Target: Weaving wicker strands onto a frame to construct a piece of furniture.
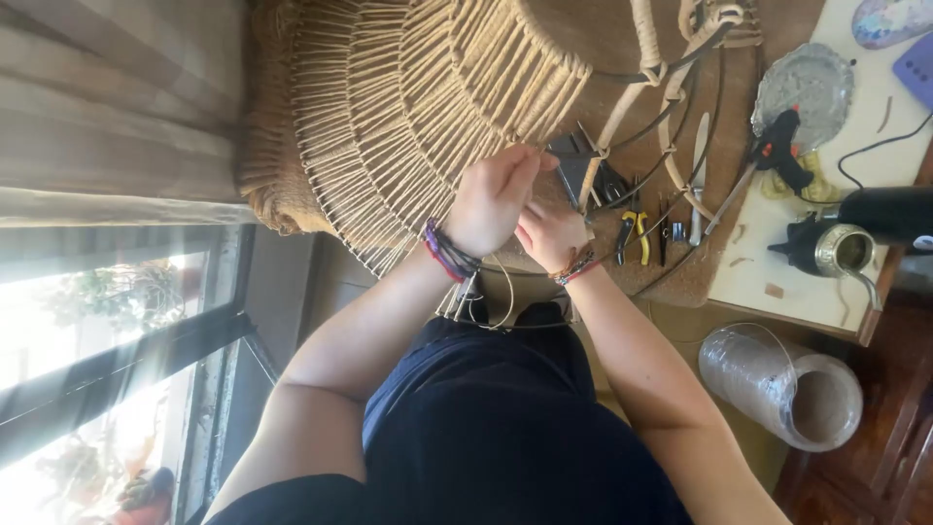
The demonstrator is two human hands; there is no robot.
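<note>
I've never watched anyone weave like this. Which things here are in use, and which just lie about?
In use:
left hand and right hand, both at the tan cord-wrapped wire frame

Lying about:
yellow-handled pliers
black glue gun
clear plastic roll
small metal pot

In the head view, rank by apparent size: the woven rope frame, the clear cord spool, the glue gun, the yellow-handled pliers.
1. Woven rope frame
2. Clear cord spool, though nearer the camera
3. Glue gun
4. Yellow-handled pliers

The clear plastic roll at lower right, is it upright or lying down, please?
Lying on its side: the clear plastic roll shows its open round end.
</note>
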